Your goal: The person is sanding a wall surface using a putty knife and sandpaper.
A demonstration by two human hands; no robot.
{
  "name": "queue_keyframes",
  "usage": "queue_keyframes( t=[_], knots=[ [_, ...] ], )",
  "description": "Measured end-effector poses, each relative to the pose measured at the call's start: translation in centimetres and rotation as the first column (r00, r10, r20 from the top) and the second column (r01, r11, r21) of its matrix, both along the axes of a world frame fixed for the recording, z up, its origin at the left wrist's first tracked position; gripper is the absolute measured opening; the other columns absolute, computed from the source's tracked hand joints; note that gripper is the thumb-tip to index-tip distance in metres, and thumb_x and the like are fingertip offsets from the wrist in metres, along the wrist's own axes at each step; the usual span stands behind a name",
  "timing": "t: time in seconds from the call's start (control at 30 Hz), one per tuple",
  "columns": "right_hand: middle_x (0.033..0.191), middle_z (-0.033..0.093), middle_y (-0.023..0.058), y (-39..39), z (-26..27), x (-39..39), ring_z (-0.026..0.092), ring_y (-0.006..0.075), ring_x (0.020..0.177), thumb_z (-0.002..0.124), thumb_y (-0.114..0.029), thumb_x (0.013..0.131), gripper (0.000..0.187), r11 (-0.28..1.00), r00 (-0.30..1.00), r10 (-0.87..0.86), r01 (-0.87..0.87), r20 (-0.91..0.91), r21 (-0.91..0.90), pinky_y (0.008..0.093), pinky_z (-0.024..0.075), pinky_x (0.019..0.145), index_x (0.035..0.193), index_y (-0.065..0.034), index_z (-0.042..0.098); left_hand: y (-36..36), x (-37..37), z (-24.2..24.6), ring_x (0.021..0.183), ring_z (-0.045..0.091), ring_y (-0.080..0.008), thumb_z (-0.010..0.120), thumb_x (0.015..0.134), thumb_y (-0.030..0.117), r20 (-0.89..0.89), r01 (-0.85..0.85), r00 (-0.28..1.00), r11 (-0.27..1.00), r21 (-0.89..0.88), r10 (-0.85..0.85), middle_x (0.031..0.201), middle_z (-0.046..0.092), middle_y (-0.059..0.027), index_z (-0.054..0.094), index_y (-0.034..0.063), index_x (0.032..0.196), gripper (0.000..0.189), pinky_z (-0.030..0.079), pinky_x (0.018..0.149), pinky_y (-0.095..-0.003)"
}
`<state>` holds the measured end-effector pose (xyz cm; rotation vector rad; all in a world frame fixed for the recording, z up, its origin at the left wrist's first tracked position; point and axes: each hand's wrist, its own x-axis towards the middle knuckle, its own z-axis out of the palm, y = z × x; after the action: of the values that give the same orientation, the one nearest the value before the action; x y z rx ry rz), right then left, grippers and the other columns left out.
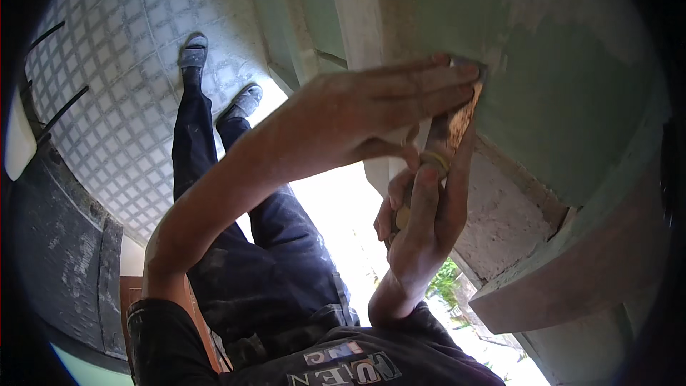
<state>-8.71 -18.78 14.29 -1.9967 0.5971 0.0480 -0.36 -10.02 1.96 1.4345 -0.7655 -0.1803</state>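
My right hand [429,209] is closed around the handle of a broad-bladed putty knife or scraper [460,123], whose ferrule looks yellowish. My left hand [386,96] reaches across from the left, its straight fingers laid over the blade close to its far edge and its thumb by the ferrule. The blade shows a bright, copper-coloured patch between the two hands. Behind it is a green wall surface [579,102] with paler smeared patches; whether the blade touches it I cannot tell. Part of the handle is hidden by my right fingers.
A rough plastered ledge [504,209] and a curved wall edge [557,289] lie at the right. Patterned floor tiles [123,64] spread around my feet at the upper left. A dark, dusty object [64,257] stands at the left. Bright light comes from an opening below my arms.
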Motion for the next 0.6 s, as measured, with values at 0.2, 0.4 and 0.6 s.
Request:
queue_keyframes(
  t=[0.2, 0.4, 0.6],
  knots=[
    [0.083, 0.066, 0.0111, -0.4, -0.5, -1.0, 0.040, 0.0008, 0.048, 0.039, -0.011, 0.112, 0.062, 0.999, 1.000, 0.015, -0.016, 0.014, 0.034, 0.0193, 0.0322, 0.040, 0.165, 0.0008, 0.010, 0.1, 0.3, 0.2, 0.148, 0.044, -0.0244, 0.075, 0.080, 0.033, 0.055, -0.062, 0.997, 0.998, 0.017, 0.061, 0.164, 0.043, 0.0005, 0.048, 0.0184, 0.155, 0.082, 0.058, 0.106, -0.0377],
    [0.079, 0.064, 0.0086, -0.1, -0.5, -0.3, 0.040, 0.0007, 0.049, 0.039, -0.011, 0.112, 0.062, 0.999, 1.000, -0.012, 0.013, -0.011, 0.051, 0.0192, 0.0317, 0.040, 0.165, 0.0017, 0.010, -0.3, 0.2, -0.7, 0.149, 0.043, -0.0226, 0.076, 0.080, 0.033, 0.058, -0.067, 0.996, 0.998, 0.007, 0.067, 0.163, 0.044, 0.0016, 0.048, 0.0190, 0.156, 0.082, 0.059, 0.104, -0.0361],
    [0.074, 0.060, 0.0046, -0.6, -0.8, -1.4, 0.040, 0.0011, 0.049, 0.039, -0.014, 0.113, 0.061, 1.000, 1.000, 0.028, -0.028, -0.004, 0.004, 0.0193, 0.0313, 0.040, 0.165, 0.0024, 0.012, 0.0, -0.3, -0.6, 0.150, 0.042, -0.0236, 0.077, 0.079, 0.029, 0.055, -0.042, 0.998, 0.998, 0.038, 0.040, 0.164, 0.043, 0.0021, 0.049, 0.0178, 0.155, 0.082, 0.060, 0.103, -0.0365]
  ],
)
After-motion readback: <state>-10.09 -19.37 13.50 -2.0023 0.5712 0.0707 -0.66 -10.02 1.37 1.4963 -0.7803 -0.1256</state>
